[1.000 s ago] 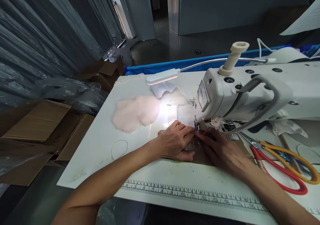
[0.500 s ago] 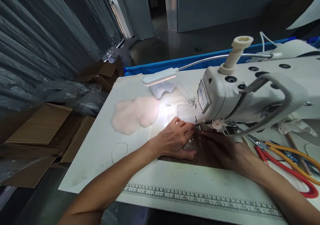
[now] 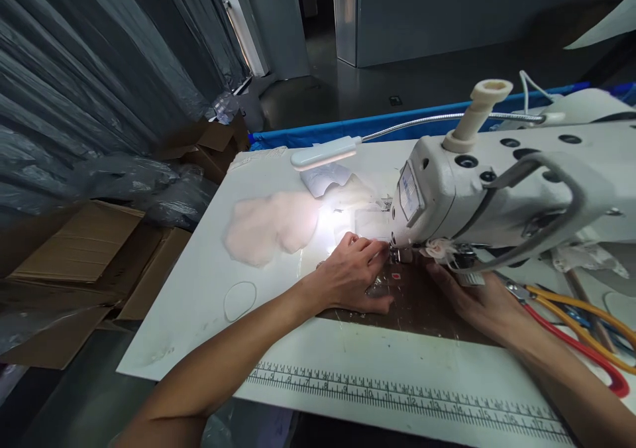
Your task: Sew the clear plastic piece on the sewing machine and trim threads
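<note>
My left hand (image 3: pixel 352 272) rests on the brown sewing bed (image 3: pixel 422 312), its fingers bent and close together at the presser foot (image 3: pixel 395 254) and its thumb out to the side. Whatever lies under those fingertips is too small or hidden to name. A tiny piece with a red mark (image 3: pixel 396 276) shows just below the foot. To the right, my right hand (image 3: pixel 464 299) is beneath the head of the white sewing machine (image 3: pixel 447 183), its fingers stretched out and partly hidden. I see nothing held in it.
Scissors with red handles (image 3: pixel 576 335) and a tool with orange handles (image 3: pixel 586 309) lie at right. A lamp (image 3: pixel 325 153) lights pale sheer fabric (image 3: pixel 271 226). Along the front edge of the table (image 3: pixel 199 342) runs a ruler (image 3: pixel 397 395). Cardboard boxes (image 3: pixel 79 242) stand at left.
My right hand has drawn back to the right, away from the presser foot, uncovering the red-marked piece. The left hand stays at the foot. The camera view has shifted slightly.
</note>
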{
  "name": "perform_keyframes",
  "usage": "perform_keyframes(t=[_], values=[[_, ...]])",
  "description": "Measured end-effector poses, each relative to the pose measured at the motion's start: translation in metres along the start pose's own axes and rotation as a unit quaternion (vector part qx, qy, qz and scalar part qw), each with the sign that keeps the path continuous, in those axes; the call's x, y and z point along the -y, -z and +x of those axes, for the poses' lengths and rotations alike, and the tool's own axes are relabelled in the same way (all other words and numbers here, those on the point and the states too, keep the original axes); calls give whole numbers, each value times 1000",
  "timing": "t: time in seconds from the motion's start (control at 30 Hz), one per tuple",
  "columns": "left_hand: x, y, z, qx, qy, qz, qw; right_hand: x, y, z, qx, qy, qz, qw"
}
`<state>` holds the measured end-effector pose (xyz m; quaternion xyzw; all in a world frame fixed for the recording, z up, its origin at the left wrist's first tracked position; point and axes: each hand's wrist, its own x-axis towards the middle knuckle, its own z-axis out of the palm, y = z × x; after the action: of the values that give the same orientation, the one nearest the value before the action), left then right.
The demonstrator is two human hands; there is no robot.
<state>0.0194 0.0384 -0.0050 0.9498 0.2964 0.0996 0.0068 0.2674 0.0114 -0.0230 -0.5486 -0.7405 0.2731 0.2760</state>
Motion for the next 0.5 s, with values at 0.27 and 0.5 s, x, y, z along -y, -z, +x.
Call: perform_keyframes(t=[0.27,0.5], values=[[4,-4,-2,-38,26,-47,998,-3,2,0,-41,-91,32,994],[9,18,-5,41,33,-50,997,-7,5,2,-105,-193,204,954]])
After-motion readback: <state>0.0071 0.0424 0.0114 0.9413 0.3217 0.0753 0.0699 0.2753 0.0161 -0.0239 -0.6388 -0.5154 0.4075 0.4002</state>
